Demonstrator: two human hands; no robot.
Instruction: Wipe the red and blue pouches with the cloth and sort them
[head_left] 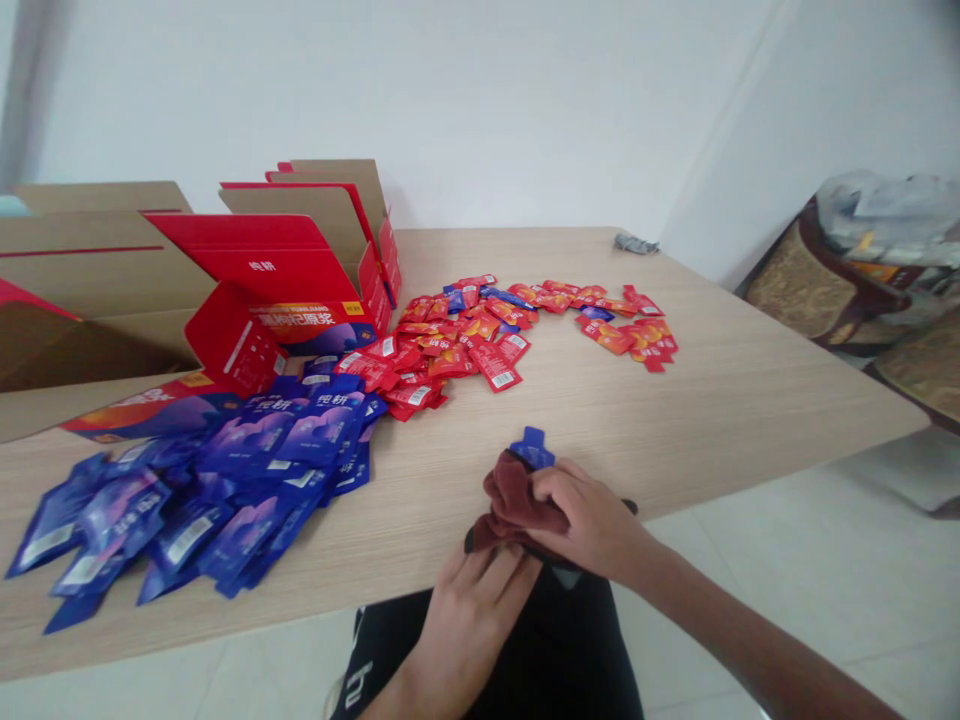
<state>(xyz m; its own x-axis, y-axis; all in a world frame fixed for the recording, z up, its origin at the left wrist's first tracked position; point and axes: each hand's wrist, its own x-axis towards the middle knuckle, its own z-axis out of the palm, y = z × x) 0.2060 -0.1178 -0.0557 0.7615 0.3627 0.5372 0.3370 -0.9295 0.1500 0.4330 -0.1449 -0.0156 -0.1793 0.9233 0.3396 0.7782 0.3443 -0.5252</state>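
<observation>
Near the table's front edge, my right hand [581, 510] is closed on a bunched brown cloth [517, 500] with dark trim. The cloth covers most of a blue pouch [532, 449], whose notched top end sticks out beyond it. My left hand [476, 615] reaches in from below, its bent fingers at the lower edge of the cloth and pouch; its thumb is hidden and its grip is partly covered. To the left lies a heap of larger blue pouches [255, 460].
Torn-off red and orange packet pieces [450, 345], some blue, trail across the table [720, 380]. Open red cartons [262, 250] and a large brown box [82, 300] stand back left. Small grey item [636, 243] lies at the far edge. Patterned chair [802, 280] holds plastic bags [889, 215].
</observation>
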